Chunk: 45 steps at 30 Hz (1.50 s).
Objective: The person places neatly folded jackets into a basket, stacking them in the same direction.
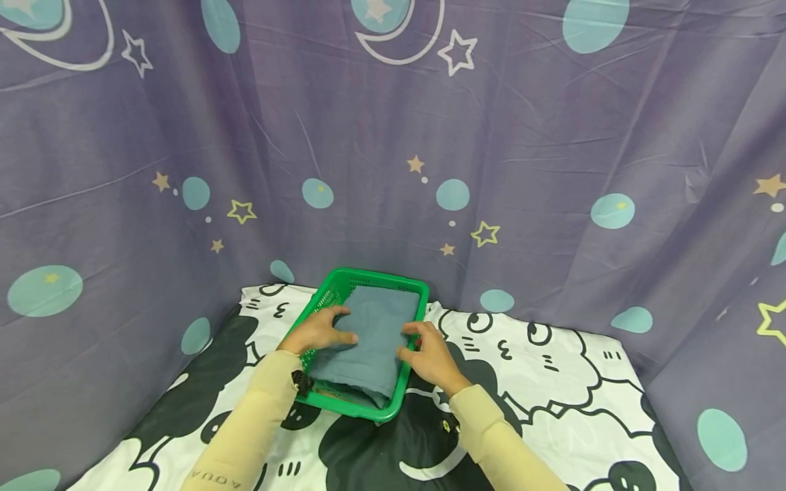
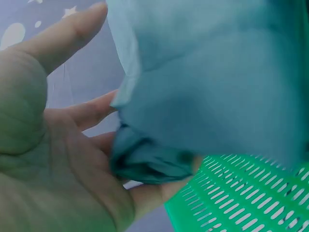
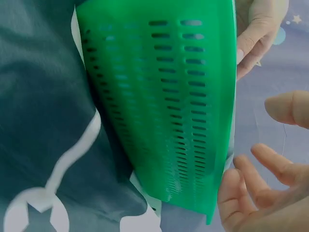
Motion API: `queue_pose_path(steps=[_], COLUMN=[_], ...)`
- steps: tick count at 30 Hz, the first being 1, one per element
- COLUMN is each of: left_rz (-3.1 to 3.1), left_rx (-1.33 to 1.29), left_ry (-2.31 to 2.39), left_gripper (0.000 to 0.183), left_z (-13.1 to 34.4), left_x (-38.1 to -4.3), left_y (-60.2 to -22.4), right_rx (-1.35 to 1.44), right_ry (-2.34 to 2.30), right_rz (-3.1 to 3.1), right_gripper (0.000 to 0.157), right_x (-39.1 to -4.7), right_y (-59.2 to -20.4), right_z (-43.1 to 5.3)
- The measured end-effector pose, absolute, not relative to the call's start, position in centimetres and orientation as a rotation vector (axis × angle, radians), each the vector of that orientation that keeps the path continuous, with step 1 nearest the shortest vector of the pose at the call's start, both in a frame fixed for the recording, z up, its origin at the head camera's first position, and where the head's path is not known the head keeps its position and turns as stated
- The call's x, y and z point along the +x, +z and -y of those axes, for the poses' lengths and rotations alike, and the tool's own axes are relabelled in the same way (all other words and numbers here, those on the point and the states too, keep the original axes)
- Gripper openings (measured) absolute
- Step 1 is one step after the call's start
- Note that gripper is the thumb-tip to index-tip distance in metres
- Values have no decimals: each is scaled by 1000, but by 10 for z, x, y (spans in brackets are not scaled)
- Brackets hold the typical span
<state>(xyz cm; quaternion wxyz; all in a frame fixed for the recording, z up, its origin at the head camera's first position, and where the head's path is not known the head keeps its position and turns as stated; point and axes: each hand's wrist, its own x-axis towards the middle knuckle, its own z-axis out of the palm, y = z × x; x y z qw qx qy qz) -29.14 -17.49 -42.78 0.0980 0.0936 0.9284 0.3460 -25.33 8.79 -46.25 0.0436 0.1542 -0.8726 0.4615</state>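
Observation:
A folded blue-grey cloth [image 1: 371, 337] lies inside a green plastic basket [image 1: 420, 310]. My left hand [image 1: 321, 331] is over the basket's left side, against the cloth's edge. In the left wrist view its thumb stands apart from the cloth [image 2: 207, 92], while the other fingers reach partly behind a loose fold and are partly hidden. Over the right rim is my right hand [image 1: 430, 351], its thumb and fingers spread. The right wrist view shows the fingers of this hand [image 3: 270, 188] beside the basket's rim [image 3: 224, 121], holding nothing.
The basket stands on a black-and-white cartoon-print sheet [image 1: 552, 382], close to the back. Purple curtains [image 1: 522, 136] with stars and moons hang behind and at both sides. A dark watch or band [image 1: 302, 383] is on the left wrist.

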Motion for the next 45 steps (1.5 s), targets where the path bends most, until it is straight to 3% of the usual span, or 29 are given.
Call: queue_pose_path(steps=[7,12,22,45], left_rz=[-2802,-2831,-2855,-2767], left_rx=[237,181,304,265], left_ry=[687,482,326,251], left_gripper=[92,99,97,101], left_z=[162,151,132,122], left_x=[-291,-286,-290,-304], left_y=[-427,-423,-427,-443], right_rx=[526,533,552,528], right_ry=[1066,803,408,18], right_rz=[2697,2748,2920,3114], right_gripper=[40,45,56,55], right_x=[-266,-277,-294,-299], right_y=[-463,-463,-467,-458], right_z=[-79,-76,-75,-63])
